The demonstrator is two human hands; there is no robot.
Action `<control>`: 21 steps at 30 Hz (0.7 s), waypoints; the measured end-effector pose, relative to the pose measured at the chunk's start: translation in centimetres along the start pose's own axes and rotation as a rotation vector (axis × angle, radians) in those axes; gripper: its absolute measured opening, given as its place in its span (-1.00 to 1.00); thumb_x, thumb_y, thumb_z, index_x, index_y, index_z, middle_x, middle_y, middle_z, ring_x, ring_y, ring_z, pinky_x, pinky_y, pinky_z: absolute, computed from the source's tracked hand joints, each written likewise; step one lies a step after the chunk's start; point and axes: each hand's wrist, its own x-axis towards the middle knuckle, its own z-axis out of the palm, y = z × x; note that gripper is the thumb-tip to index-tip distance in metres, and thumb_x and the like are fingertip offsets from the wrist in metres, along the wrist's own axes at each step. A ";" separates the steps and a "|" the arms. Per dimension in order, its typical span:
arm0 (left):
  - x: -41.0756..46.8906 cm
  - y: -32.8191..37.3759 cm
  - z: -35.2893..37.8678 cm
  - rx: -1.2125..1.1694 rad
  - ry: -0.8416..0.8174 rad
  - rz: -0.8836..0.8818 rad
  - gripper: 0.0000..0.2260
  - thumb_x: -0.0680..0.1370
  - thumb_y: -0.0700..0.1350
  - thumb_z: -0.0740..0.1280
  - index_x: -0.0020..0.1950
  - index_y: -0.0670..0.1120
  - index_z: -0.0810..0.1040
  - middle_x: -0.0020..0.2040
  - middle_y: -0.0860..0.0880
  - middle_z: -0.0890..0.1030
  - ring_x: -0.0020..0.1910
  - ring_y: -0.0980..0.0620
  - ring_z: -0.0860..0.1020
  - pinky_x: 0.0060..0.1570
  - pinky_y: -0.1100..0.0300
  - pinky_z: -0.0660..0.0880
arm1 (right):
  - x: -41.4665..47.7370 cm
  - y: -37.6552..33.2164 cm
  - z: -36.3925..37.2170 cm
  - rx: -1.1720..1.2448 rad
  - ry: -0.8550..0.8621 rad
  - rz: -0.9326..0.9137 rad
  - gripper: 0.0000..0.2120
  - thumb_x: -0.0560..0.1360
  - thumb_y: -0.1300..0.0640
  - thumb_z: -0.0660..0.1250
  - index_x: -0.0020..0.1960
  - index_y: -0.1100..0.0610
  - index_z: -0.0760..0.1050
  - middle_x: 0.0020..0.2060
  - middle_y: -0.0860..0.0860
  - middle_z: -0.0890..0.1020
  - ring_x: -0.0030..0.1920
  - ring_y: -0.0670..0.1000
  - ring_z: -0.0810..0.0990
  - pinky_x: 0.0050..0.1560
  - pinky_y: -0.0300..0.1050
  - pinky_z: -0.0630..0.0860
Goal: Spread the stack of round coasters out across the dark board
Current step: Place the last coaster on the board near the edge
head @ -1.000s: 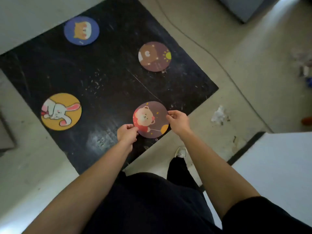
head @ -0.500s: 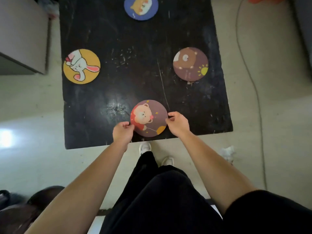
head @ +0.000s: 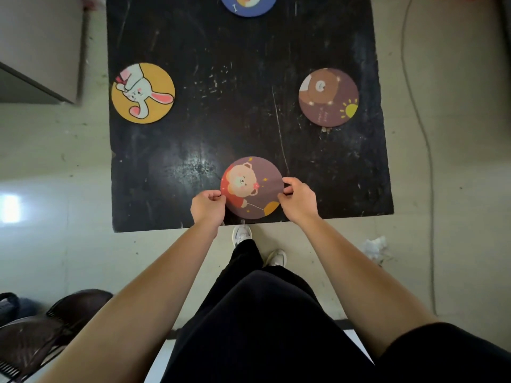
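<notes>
So both hands are pinching one round coaster at the bottom middle of the frame, right at the near edge of the dark board (head: 243, 106). The left hand (head: 208, 208) has its fingers curled shut on the coaster's left rim, and the right hand (head: 299, 200) grips the right rim the same way, thumb and fingers closed on the edge. Can't tell whether it's a single coaster or a few stacked together, since only the top face shows.

That bear coaster (head: 251, 187) is dusty purple with a cartoon bear in a red top, a little pink flower on its cheek, small yellow stars, and an orange balloon on a string at the lower right.

Three more lie flat on the board, well apart from each other. The rabbit coaster (head: 143, 93) at the left edge is yellow with a white bunny with pink ears. The brown coaster (head: 328, 97) at the right edge has a brown bear and a yellow sun; there's some tiny writing near the sun, too small to read. The blue coaster (head: 249, 5) is cut off by the top of the frame, with a small bone drawn on it.

The board is black, scuffed and scratched, lying on a pale floor (head: 55, 189). No brand or readable label anywhere.
</notes>
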 end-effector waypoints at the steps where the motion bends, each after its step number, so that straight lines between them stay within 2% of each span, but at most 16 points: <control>1: 0.1 -0.1 -0.1 0.007 -0.004 0.000 -0.80 0.53 -0.15 0.38 0.13 -0.08 0.66 -0.12 0.05 0.66 -0.45 0.08 0.57 -0.64 0.37 0.38 | -0.1 0.0 0.1 0.000 0.002 -0.003 -0.57 0.53 0.14 0.34 0.39 0.03 0.44 0.11 0.04 0.62 0.07 0.01 0.58 0.01 -0.17 0.44; 5: 0.3 -0.2 -0.3 0.021 -0.006 -0.016 -0.79 0.54 -0.15 0.36 0.16 -0.06 0.64 -0.13 0.04 0.66 -0.49 -0.03 0.58 -0.61 0.27 0.45 | -0.3 0.0 0.4 0.008 -0.012 -0.002 -0.55 0.54 0.17 0.33 0.42 0.02 0.42 0.14 0.06 0.60 0.08 0.03 0.60 0.00 -0.18 0.48; 9: 0.3 0.0 -0.5 0.088 -0.024 0.008 -0.79 0.52 -0.12 0.33 0.13 -0.06 0.63 -0.16 0.07 0.64 -0.48 0.05 0.57 -0.57 0.25 0.46 | -0.1 0.0 0.0 -0.002 -0.062 0.014 -0.53 0.57 0.16 0.30 0.46 -0.01 0.38 0.19 0.06 0.58 0.04 0.01 0.56 -0.30 -0.39 0.38; 10: 0.1 0.4 -0.5 0.111 -0.033 0.013 -0.78 0.52 -0.08 0.33 0.13 -0.07 0.61 -0.14 0.05 0.64 -0.42 0.03 0.58 -0.49 0.20 0.50 | -0.1 -0.2 -0.3 -0.011 -0.082 0.020 -0.52 0.57 0.15 0.30 0.47 -0.02 0.36 0.21 0.06 0.57 0.03 0.01 0.56 -0.28 -0.37 0.40; 12: -0.1 1.6 -0.7 0.184 -0.045 0.039 -0.71 0.52 0.03 0.30 0.18 -0.05 0.56 0.04 -0.02 0.63 -0.20 -0.04 0.59 -0.22 0.08 0.57 | -0.3 -0.9 -1.4 -0.047 -0.091 0.018 -0.48 0.56 0.11 0.32 0.50 -0.02 0.31 0.27 0.07 0.53 0.11 0.06 0.57 -0.02 -0.19 0.53; 13: -0.1 2.4 -0.7 0.231 -0.050 0.062 -0.69 0.53 0.07 0.28 0.21 -0.04 0.54 0.13 -0.06 0.59 -0.10 -0.08 0.59 -0.09 0.02 0.57 | -0.4 -1.3 -2.1 -0.064 -0.072 0.018 -0.46 0.56 0.10 0.32 0.51 -0.01 0.29 0.30 0.08 0.50 0.16 0.09 0.57 0.11 -0.08 0.53; 15: -0.1 4.3 -0.6 0.275 -0.074 0.116 -0.68 0.52 0.04 0.26 0.23 -0.04 0.53 0.24 -0.13 0.54 0.04 -0.15 0.58 0.07 -0.04 0.55 | -0.4 -1.9 -3.8 -0.073 -0.022 0.024 -0.44 0.56 0.09 0.33 0.52 -0.01 0.27 0.35 0.11 0.45 0.21 0.11 0.57 0.17 -0.03 0.49; 17: 0.1 6.4 -0.2 0.266 -0.125 0.161 -0.64 0.50 -0.02 0.28 0.27 -0.10 0.53 0.25 -0.20 0.55 0.10 -0.19 0.58 0.07 -0.05 0.52 | 0.1 -2.4 -5.9 -0.054 0.033 0.029 -0.45 0.56 0.08 0.34 0.51 0.00 0.28 0.36 0.11 0.45 0.23 0.10 0.55 0.15 -0.06 0.48; 19: 0.2 8.9 0.3 0.239 -0.155 0.196 -0.60 0.51 -0.04 0.30 0.33 -0.11 0.50 0.27 -0.18 0.58 0.13 -0.16 0.59 -0.02 0.02 0.50 | 0.8 -2.9 -8.2 -0.025 0.083 0.034 -0.46 0.56 0.07 0.34 0.50 0.01 0.29 0.35 0.11 0.46 0.22 0.10 0.56 0.12 -0.08 0.49; 21: 0.0 11.3 1.0 0.200 -0.161 0.218 -0.56 0.52 -0.04 0.31 0.40 -0.08 0.45 0.30 -0.10 0.57 0.01 -0.03 0.59 -0.12 0.17 0.42 | 1.7 -3.1 -10.7 -0.007 0.123 0.044 -0.46 0.56 0.06 0.35 0.50 0.03 0.29 0.35 0.11 0.47 0.25 0.11 0.54 0.16 -0.06 0.48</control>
